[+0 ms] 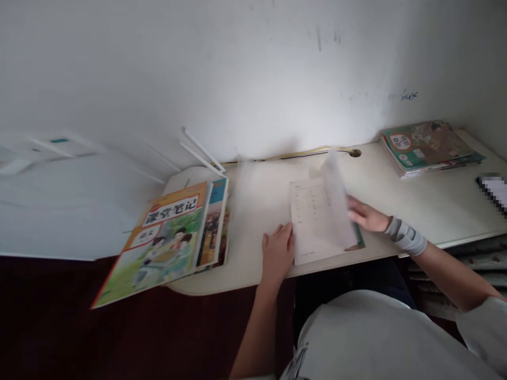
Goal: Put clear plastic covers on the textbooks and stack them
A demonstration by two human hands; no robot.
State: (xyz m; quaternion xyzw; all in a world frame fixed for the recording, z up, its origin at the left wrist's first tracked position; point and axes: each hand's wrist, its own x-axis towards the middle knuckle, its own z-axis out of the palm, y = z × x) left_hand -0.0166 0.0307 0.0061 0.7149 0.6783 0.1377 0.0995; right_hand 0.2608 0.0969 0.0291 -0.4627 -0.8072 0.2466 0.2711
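Note:
A booklet (312,221) with printed white pages lies near the front edge of the white desk (253,211), one page or cover raised and blurred at its right side. My left hand (278,248) rests at the booklet's left edge, its fingers spread on the desk and touching the paper. At the right edge, my right hand (367,215), with a grey wrap on the wrist, has its fingers closed at the raised page. A green strip of cover shows under the lower right corner. The tips of my right fingers are partly hidden behind the page.
Books with an orange and green cover (166,237) overhang the desk's left end, near a white router (194,174) with antennas. Another book stack (430,145) lies at the back right. A phone-like object (495,191) is at the far right. Cables run along the wall.

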